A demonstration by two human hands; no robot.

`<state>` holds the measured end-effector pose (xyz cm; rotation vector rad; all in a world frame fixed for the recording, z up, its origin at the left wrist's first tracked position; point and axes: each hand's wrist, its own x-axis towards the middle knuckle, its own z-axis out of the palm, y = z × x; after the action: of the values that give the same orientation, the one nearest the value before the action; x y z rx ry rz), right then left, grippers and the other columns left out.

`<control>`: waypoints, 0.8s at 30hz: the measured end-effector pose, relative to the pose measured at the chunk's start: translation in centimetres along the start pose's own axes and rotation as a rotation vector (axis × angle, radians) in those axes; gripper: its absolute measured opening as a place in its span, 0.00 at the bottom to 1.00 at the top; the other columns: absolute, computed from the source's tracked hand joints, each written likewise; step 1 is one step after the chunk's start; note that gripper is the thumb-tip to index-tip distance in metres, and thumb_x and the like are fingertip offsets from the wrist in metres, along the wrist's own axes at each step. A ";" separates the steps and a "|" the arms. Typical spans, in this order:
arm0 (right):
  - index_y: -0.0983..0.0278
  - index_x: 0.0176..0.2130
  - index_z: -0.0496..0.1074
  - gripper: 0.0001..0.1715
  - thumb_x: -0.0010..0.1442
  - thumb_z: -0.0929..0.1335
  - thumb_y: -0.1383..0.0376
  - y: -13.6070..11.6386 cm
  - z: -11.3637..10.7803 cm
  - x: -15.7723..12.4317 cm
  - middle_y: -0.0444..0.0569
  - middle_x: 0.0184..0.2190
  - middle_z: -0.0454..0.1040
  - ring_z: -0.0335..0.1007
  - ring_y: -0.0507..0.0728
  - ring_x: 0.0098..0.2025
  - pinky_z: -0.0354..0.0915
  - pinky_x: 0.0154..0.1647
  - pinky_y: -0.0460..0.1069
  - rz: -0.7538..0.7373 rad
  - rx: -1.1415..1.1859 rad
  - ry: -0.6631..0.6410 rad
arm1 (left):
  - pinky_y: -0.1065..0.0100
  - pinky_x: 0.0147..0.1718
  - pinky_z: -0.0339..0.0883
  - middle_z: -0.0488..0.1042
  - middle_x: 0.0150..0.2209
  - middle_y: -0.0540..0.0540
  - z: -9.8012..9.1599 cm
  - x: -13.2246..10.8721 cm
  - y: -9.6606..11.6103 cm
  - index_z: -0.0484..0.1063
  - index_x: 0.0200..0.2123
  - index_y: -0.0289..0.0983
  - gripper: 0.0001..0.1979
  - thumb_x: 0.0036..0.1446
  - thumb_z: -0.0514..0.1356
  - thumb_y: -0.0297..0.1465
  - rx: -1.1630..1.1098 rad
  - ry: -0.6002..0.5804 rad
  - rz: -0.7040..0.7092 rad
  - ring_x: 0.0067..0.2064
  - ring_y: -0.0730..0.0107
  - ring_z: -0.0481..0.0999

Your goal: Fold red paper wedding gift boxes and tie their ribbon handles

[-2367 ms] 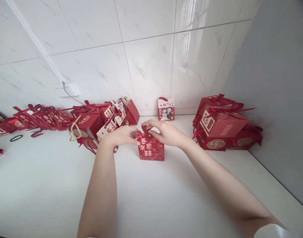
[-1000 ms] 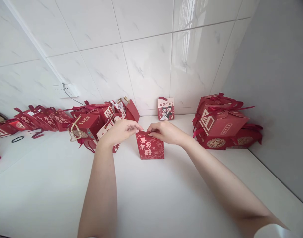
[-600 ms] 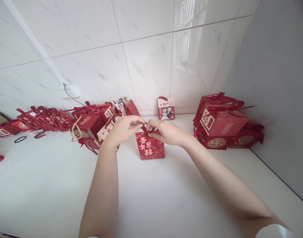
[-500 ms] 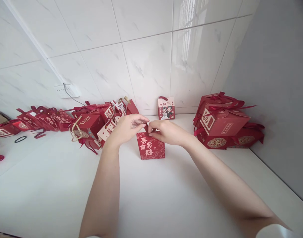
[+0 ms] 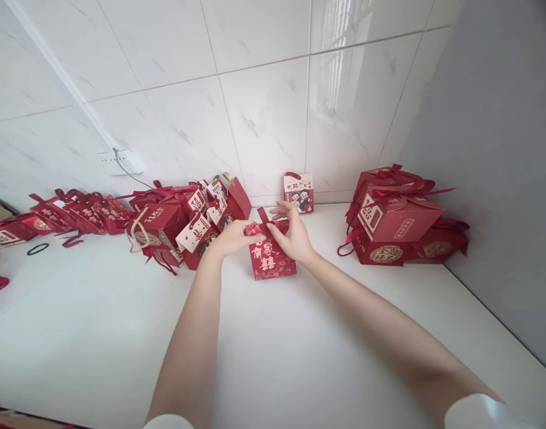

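A small red box (image 5: 273, 262) with pale lettering stands on the white table, a red ribbon loop (image 5: 262, 214) rising from its top. My left hand (image 5: 237, 237) grips the box's upper left corner, thumb on the front and fingers behind. On the upper right edge rests my right hand (image 5: 293, 232), its thumb against the box near the loop's base and its other fingers spread apart.
Against the tiled wall stands a small box (image 5: 298, 193) with a cartoon couple. Larger red boxes (image 5: 396, 220) with ribbons are stacked at the right. Several red gift boxes (image 5: 157, 223) line the left, near a black ring (image 5: 37, 249). A wall socket (image 5: 121, 162) has a cable.
Both hands have come off the ribbon at the top and moved to the box's upper sides. The right fingers have spread, and the ribbon loop now shows upright.
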<state>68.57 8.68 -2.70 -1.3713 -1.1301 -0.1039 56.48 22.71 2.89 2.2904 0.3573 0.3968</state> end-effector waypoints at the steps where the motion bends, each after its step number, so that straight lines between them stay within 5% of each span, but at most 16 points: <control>1: 0.61 0.61 0.52 0.29 0.64 0.64 0.60 0.6 0.7 -0.7 0.58 0.59 0.64 0.67 0.58 0.55 0.64 0.57 0.55 0.007 -0.004 0.080 | 0.63 0.40 0.72 0.78 0.35 0.46 1.0 0.2 -1.0 0.76 0.38 0.35 0.20 0.47 0.67 0.43 -0.097 0.030 0.012 0.40 0.59 0.77; 3: 0.62 0.65 0.48 0.35 0.65 0.64 0.57 1.7 1.8 -2.2 0.60 0.67 0.51 0.57 0.60 0.65 0.57 0.65 0.56 0.055 -0.016 0.153 | 0.61 0.49 0.70 0.78 0.45 0.42 3.3 0.3 -3.1 0.72 0.49 0.37 0.25 0.51 0.65 0.43 -0.292 0.148 0.031 0.49 0.57 0.76; 6: 0.64 0.69 0.40 0.42 0.66 0.63 0.54 3.0 2.5 -4.1 0.58 0.69 0.47 0.48 0.60 0.70 0.51 0.69 0.57 0.168 0.025 0.066 | 0.60 0.55 0.67 0.74 0.54 0.38 6.6 -0.1 -6.1 0.68 0.55 0.36 0.28 0.58 0.58 0.48 -0.502 0.311 -0.049 0.57 0.55 0.73; 9: 0.61 0.70 0.37 0.47 0.64 0.64 0.50 4.0 1.8 -5.2 0.56 0.69 0.52 0.53 0.60 0.68 0.53 0.68 0.57 0.249 0.053 -0.093 | 0.60 0.59 0.64 0.72 0.58 0.38 8.3 -0.9 -8.0 0.68 0.57 0.35 0.31 0.61 0.52 0.52 -0.522 0.329 -0.100 0.59 0.55 0.71; 14: 0.60 0.61 0.59 0.37 0.63 0.62 0.42 5.3 0.1 -5.4 0.55 0.54 0.73 0.71 0.62 0.54 0.65 0.56 0.58 0.504 0.061 -0.308 | 0.57 0.58 0.65 0.73 0.56 0.37 8.5 -1.4 -8.9 0.68 0.58 0.34 0.38 0.61 0.44 0.57 -0.477 0.347 -0.127 0.57 0.54 0.72; 24: 0.61 0.54 0.61 0.30 0.67 0.56 0.43 6.1 -1.3 -5.4 0.55 0.57 0.70 0.67 0.60 0.57 0.60 0.58 0.55 0.388 0.095 -0.437 | 0.56 0.54 0.68 0.77 0.49 0.37 8.6 -1.9 -8.0 0.73 0.52 0.33 0.38 0.62 0.43 0.57 -0.451 0.427 -0.091 0.51 0.53 0.76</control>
<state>70.51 6.48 -10.37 -1.5440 -1.1806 0.5462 57.03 21.78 -8.93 1.7351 0.5225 0.8334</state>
